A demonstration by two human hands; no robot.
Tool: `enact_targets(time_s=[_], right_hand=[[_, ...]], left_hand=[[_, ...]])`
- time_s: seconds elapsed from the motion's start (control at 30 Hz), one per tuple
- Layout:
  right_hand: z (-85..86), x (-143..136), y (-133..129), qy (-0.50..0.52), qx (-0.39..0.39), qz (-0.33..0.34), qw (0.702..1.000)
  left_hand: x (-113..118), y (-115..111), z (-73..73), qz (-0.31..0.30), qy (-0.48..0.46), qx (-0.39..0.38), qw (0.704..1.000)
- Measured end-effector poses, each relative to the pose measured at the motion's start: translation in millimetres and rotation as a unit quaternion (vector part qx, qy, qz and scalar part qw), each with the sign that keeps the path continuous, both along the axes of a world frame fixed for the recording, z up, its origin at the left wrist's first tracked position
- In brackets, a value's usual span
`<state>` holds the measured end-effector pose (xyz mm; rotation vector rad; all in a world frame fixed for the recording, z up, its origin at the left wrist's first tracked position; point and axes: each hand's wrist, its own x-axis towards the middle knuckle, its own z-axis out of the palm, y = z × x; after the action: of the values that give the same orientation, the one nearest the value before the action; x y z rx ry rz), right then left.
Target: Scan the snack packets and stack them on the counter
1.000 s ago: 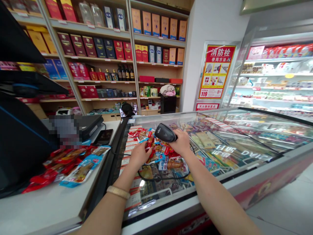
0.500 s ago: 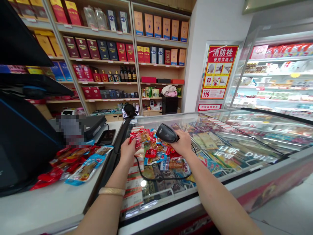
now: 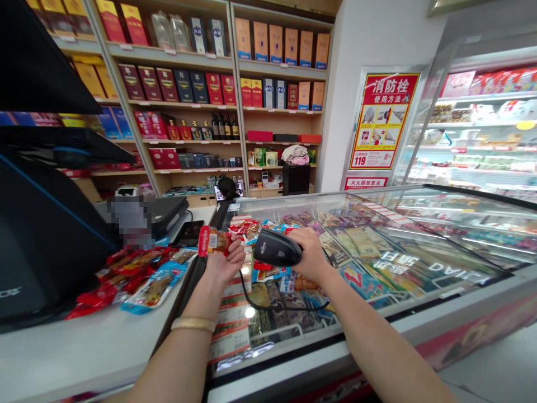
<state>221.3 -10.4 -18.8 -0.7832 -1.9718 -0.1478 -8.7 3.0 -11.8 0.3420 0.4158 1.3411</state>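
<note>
My left hand [image 3: 229, 262] is closed on a small red snack packet [image 3: 213, 242], whose barcode side is turned up. My right hand [image 3: 311, 254] grips a black barcode scanner [image 3: 277, 248] by its handle, with the scanner's head pointing left toward the packet, a short gap apart. Below the scanner, a pile of red and blue snack packets [image 3: 268, 272] lies on the glass freezer lid [image 3: 289, 330], partly hidden by the scanner and my right hand. The scanner's black cord [image 3: 268, 307] loops over the glass.
Another heap of snack packets [image 3: 142, 274] lies on the white counter [image 3: 104, 352] to the left, beside a black checkout terminal [image 3: 37, 240]. A phone [image 3: 191, 233] rests behind the heap. Shelves of boxed goods [image 3: 184, 106] stand at the back, where a person's head [image 3: 227, 189] shows.
My left hand has lifted the red packet off the pile and turned its barcode side up. My right hand has swung the scanner's head left and down toward it.
</note>
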Motion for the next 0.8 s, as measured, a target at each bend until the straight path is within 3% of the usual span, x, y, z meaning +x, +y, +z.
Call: enact_targets(time_s=[0.17, 0.8], right_hand=[[0.8, -7, -5, -0.017, -0.015, 0.024, 0.999], [1.0, -10, -7, -0.03, -0.019, 0.014, 0.999]], left_hand=[[4, 3, -3.6, -0.028, 0.011, 0.02, 0.999], [7, 9, -10.9, -0.018, 0.076, -0.011, 0.997]])
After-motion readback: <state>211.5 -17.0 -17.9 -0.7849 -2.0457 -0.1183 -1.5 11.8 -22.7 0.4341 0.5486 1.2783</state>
